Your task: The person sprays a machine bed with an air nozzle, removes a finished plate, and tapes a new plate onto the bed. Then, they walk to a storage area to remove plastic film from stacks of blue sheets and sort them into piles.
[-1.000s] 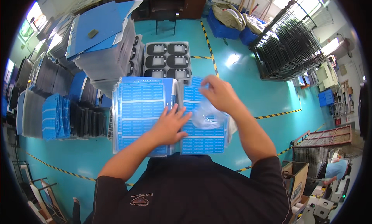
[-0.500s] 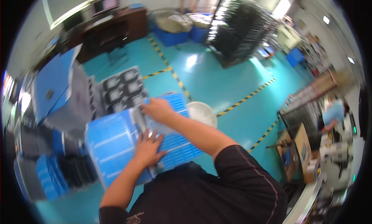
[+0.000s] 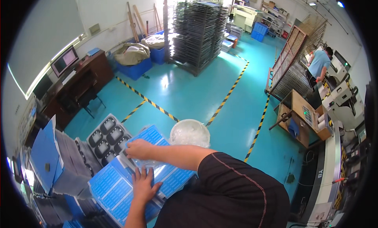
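Head view, looking down over a work surface on a turquoise floor [image 3: 189, 94]. We see the left hand [image 3: 143, 184] spread flat, fingers open, pressing on a stack of blue printed sheets [image 3: 114, 186]; it grips nothing. The right hand [image 3: 138, 149] reaches across the body to the far edge of the stack, fingers curled onto a clear film [image 3: 151, 165] that lies over the sheets; whether it pinches the film or only rests on it we cannot tell. Just beyond the stack stands a round white bin [image 3: 189, 133] of clear plastic scraps, and to the left a black moulded tray [image 3: 105, 137] with rounded pockets. A second person [image 3: 319, 62] works at machines well apart.

Risk, as we judge it: the film is thin and glossy, so a pull at one corner could drag the top sheet askew, while uneven pressure from the flat hand could let the stack fan out toward the tray.
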Demonstrator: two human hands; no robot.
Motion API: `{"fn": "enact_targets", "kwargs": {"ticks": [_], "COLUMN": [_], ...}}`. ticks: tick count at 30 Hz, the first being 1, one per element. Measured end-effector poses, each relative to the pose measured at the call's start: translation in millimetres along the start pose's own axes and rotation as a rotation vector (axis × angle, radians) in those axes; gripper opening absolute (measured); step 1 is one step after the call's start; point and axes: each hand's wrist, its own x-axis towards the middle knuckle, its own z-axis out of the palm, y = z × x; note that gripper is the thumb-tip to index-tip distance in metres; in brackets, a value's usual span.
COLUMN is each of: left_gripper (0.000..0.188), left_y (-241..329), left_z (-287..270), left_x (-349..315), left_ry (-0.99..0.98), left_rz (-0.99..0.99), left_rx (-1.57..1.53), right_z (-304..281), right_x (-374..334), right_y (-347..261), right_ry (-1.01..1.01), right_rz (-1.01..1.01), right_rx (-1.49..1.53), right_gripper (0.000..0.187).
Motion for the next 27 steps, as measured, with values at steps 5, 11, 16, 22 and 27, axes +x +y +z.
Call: {"fn": "enact_targets", "kwargs": {"ticks": [5,11,16,22,27], "left_gripper": [0.075,0.075,0.075,0.076,0.073], "left_y": [-1.0,-2.1,-0.5,1.8,-0.4], "left_z": [-1.7,2.7,2.5,0.4,-2.5], "left_x": [-0.2,1.3,0.6,0.3,-1.1], "left_ry": [-0.017,0.003,-0.004,-0.013,0.006], "left_rz": [-0.029,-0.018,-0.031,-0.037,-0.017], "left_rx": [-0.024,-0.011,-0.029,-0.040,-0.060], "right_z": [-3.2,-2.7,-2.8,-1.9,-1.2], "right_x": [1.8,2.2,-0.1,-0.1,-1.2], "right_y": [-4.9,-2.7,-5.2,-3.4,-7.9], "right_ry": [0.015,-0.002,0.055,0.035,0.116], "right_rz": [0.027,0.016,0.014,0.009,0.015], "right_rx": [0.012,0.033,0.035,0.020,0.054], "right_gripper": [0.024,0.025,0.025,0.026,0.028]}}
